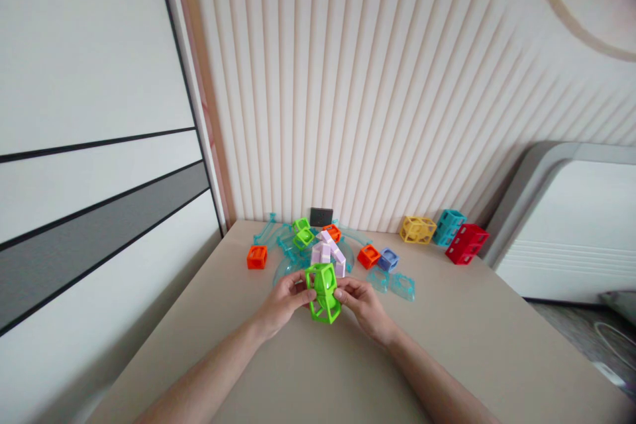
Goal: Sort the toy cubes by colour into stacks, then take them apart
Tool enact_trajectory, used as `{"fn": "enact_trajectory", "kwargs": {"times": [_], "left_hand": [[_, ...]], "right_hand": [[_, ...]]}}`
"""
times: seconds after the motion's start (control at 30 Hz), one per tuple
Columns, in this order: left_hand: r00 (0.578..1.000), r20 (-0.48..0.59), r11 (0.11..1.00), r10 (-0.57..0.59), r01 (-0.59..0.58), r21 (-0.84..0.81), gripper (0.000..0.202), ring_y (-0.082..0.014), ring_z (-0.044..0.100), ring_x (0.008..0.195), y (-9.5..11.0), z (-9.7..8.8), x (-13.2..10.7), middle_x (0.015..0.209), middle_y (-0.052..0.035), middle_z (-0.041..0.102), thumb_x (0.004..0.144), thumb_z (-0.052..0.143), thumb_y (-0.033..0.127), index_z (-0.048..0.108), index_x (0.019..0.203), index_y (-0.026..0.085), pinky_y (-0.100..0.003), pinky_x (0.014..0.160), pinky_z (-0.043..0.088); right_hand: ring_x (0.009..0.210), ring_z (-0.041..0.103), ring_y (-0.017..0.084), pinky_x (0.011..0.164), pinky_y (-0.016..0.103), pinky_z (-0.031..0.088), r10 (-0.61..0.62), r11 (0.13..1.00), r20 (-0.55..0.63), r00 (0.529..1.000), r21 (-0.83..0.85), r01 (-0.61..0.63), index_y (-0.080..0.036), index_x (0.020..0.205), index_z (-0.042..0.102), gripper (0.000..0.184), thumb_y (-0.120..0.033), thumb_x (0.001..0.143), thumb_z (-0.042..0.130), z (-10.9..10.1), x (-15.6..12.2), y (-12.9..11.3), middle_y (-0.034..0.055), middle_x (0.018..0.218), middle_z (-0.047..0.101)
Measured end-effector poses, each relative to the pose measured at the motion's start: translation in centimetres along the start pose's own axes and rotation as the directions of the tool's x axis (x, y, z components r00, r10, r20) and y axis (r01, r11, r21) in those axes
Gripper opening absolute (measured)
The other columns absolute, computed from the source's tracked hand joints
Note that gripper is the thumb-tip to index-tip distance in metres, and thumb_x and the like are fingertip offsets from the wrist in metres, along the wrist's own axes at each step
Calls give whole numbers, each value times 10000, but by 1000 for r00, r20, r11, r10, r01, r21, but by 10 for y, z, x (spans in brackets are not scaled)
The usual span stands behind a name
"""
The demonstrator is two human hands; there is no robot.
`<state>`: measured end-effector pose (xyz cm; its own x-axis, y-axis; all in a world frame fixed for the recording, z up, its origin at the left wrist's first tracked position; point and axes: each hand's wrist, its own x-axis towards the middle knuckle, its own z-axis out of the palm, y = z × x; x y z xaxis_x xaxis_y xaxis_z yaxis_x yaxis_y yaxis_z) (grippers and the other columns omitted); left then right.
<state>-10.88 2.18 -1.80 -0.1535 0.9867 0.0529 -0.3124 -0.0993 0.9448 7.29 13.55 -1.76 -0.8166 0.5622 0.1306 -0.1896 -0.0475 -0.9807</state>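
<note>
Both hands hold a bright green open-frame toy block a little above the front middle of the table. It is taller than wide, with curved green pieces inside its frame. My left hand grips its left side, thumb toward me. On its right side, my right hand pinches it between thumb and fingers. Just behind it are pale lilac pieces, partly hidden by the block. Clear teal plastic parts spread around and behind these. Two smaller green blocks sit among them.
Orange blocks lie left, right and behind. A blue-violet block and flat clear teal pieces are to the right. Yellow, teal and red blocks stand farther right. A dark box stands by the ribbed wall.
</note>
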Motion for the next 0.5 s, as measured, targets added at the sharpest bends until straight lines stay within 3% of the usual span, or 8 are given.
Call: {"fn": "enact_trajectory", "kwargs": {"times": [0.5], "left_hand": [[1000, 8, 999, 15, -14, -42, 354, -200, 692, 832, -3, 0, 0, 902, -60, 739, 731, 843, 343, 671, 978, 156, -309, 722, 567]], "right_hand": [[766, 691, 217, 799, 349, 520, -4, 997, 41, 999, -80, 8, -211, 949, 816, 320, -494, 822, 735, 1, -3, -13, 30, 823, 772]]}}
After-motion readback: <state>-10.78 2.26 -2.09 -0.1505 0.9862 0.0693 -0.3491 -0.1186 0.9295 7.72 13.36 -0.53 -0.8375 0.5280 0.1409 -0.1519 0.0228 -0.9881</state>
